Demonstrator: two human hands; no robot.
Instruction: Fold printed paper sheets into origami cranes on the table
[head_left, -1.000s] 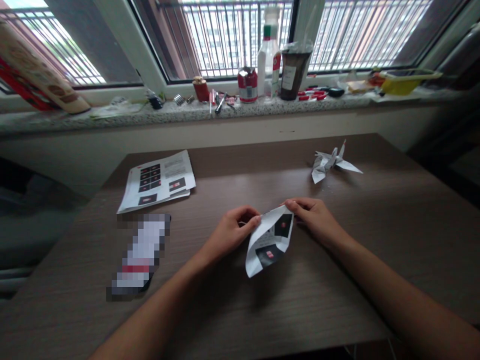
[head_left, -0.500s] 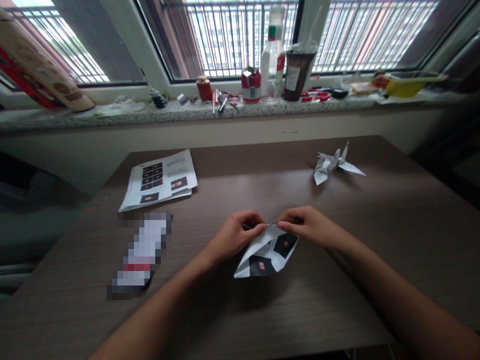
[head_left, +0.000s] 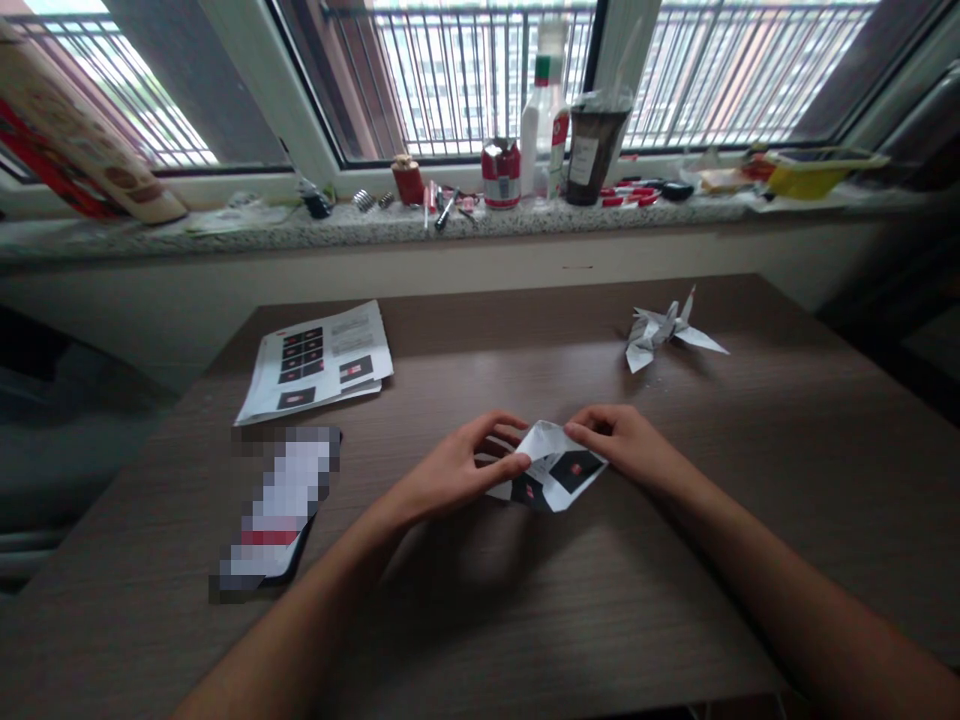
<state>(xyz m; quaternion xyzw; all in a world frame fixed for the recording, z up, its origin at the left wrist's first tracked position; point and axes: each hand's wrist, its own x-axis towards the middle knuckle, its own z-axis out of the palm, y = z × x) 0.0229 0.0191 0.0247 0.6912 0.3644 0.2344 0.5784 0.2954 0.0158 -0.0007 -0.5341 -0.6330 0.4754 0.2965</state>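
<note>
A folded sheet of printed paper [head_left: 556, 468], white with black and red patches, lies on the brown table [head_left: 675, 560] between my hands. My left hand [head_left: 465, 465] pinches its left edge with thumb and fingers curled. My right hand [head_left: 622, 445] presses and pinches its upper right corner. A finished paper crane [head_left: 664, 332] stands farther back on the right, apart from both hands.
A stack of printed sheets [head_left: 319, 362] lies at the back left of the table, and a phone [head_left: 281, 510] lies nearer on the left. The windowsill [head_left: 337, 228] behind holds a can [head_left: 501, 172], a bottle [head_left: 541, 115], a dark cup [head_left: 589, 140] and small items.
The paper was held up and hanging open; now it is folded smaller and pressed down near the table. Both hands kept hold of it and moved slightly closer together.
</note>
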